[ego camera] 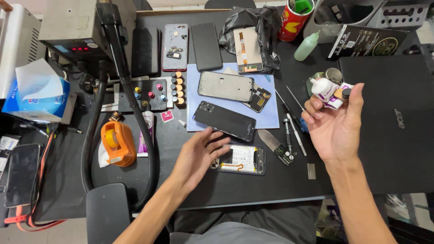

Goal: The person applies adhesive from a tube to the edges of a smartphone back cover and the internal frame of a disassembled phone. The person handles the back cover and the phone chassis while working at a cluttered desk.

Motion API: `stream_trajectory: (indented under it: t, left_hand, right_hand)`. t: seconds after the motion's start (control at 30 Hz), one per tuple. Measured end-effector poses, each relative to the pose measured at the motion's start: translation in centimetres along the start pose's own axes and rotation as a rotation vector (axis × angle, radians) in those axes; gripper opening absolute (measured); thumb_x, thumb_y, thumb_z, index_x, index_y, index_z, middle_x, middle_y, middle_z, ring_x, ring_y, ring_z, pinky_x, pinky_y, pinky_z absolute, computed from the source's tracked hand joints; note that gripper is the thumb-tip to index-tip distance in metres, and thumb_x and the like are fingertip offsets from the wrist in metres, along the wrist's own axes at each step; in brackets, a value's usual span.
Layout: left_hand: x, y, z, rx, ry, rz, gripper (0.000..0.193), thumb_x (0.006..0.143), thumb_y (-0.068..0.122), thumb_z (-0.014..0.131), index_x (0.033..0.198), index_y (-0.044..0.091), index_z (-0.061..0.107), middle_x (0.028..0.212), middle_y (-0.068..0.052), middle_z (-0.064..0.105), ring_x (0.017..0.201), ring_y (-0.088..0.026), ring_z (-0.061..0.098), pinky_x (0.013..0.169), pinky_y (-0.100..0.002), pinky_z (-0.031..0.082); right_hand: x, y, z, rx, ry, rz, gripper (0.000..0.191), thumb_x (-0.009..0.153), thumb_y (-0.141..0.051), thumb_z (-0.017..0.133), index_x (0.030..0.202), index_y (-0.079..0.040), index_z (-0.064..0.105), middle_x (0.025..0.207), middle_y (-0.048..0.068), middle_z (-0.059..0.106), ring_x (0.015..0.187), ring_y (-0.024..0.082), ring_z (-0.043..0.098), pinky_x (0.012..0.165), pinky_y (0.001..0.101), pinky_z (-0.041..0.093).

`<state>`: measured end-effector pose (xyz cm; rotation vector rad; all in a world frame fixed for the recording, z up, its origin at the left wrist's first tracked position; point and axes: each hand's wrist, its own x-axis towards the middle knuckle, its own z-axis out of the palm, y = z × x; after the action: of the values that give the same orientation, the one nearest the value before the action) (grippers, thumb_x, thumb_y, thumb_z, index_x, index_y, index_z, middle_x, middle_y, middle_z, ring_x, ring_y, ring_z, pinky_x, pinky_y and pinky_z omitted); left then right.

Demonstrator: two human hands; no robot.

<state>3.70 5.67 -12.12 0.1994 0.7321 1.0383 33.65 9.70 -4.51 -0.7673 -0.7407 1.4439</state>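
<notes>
- While it lies flat on the black work table [253, 185], the opened phone with its back off [239, 159] shows a white battery label, an orange flex cable and a dark frame; it sits near the table's front edge, just below the blue mat [271, 118].
- A small white plastic bottle with a pointed nozzle [323, 88] sits in the right hand [333, 122], beside a dark cap (the printing on it is too small to tell).
- That right hand is raised palm-up to the right of the mat, thumb and fingertips pinching the bottle at the top of the palm.
- Spread and loose, the left hand [199, 156] hovers palm-down with its fingertips at the opened phone's left edge; whether they touch it I cannot tell.
- On the mat lie a black phone back cover with a camera cut-out [224, 120] and a grey metal phone mid-frame [225, 86].
- A flat metal prying blade [273, 143] and thin metal tweezers [296, 135] rest just right of the opened phone.
- An orange tape dispenser [117, 142] stands to the left, behind a thick black hose [144, 135] that curves across the table.
- A closed black laptop [389, 126] lies under the right wrist.
</notes>
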Motion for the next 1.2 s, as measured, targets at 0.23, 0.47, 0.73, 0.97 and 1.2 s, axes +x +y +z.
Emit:
stream_trajectory:
  t: [0.23, 0.47, 0.73, 0.97, 1.2]
  left_hand:
    - [-2.0, 1.7, 0.0, 0.7, -0.053, 0.115, 0.066, 0.089, 0.03, 0.069, 0.148, 0.006, 0.051, 0.131, -0.014, 0.061, 0.109, -0.024, 0.061, 0.093, -0.037, 0.051]
    - [-3.7, 4.2, 0.0, 1.779, -0.063, 0.296, 0.091, 0.066, 0.033, 0.091, 0.144, 0.015, 0.048, 0.122, -0.015, 0.052, 0.112, -0.034, 0.055, 0.094, -0.044, 0.047]
    - [-3.2, 3.4, -0.3, 1.853, -0.165, 0.444, 0.086, 0.059, 0.02, 0.093, 0.134, 0.013, 0.052, 0.119, -0.015, 0.052, 0.111, -0.036, 0.053, 0.095, -0.046, 0.046]
    - [-3.6, 3.9, -0.3, 1.855, -0.296, 0.479, 0.083, 0.057, 0.017, 0.091, 0.127, 0.0, 0.05, 0.122, -0.019, 0.051, 0.118, -0.04, 0.051, 0.1, -0.045, 0.044]
    - [-3.9, 3.5, 0.8, 1.476, -0.39, 0.473, 0.087, 0.064, 0.02, 0.087, 0.138, 0.002, 0.045, 0.136, -0.018, 0.055, 0.13, -0.033, 0.056, 0.111, -0.041, 0.044]
  right_hand:
    - [-1.2, 1.0, -1.2, -0.012, 0.023, 0.02, 0.057, 0.113, -0.059, 0.046, 0.123, -0.004, 0.059, 0.09, 0.004, 0.056, 0.08, 0.014, 0.05, 0.085, 0.0359, 0.047]
    - [-6.3, 6.2, -3.3, -0.115, 0.047, 0.112, 0.048, 0.109, -0.042, 0.045, 0.132, -0.002, 0.057, 0.104, 0.007, 0.063, 0.095, 0.016, 0.062, 0.105, 0.0512, 0.051]
    - [-9.0, 9.9, -3.9, -0.175, 0.098, 0.168, 0.045, 0.108, -0.034, 0.047, 0.137, 0.0, 0.054, 0.113, 0.009, 0.065, 0.098, 0.016, 0.062, 0.096, 0.0437, 0.051]
    - [-9.7, 9.8, -4.2, -0.202, 0.085, 0.199, 0.043, 0.107, -0.033, 0.048, 0.135, -0.001, 0.054, 0.11, 0.008, 0.064, 0.096, 0.014, 0.062, 0.097, 0.0426, 0.054]
    - [-8.9, 9.1, -4.1, -0.16, 0.129, 0.232, 0.046, 0.107, -0.035, 0.048, 0.134, 0.0, 0.057, 0.109, 0.008, 0.064, 0.095, 0.015, 0.062, 0.097, 0.0446, 0.054]
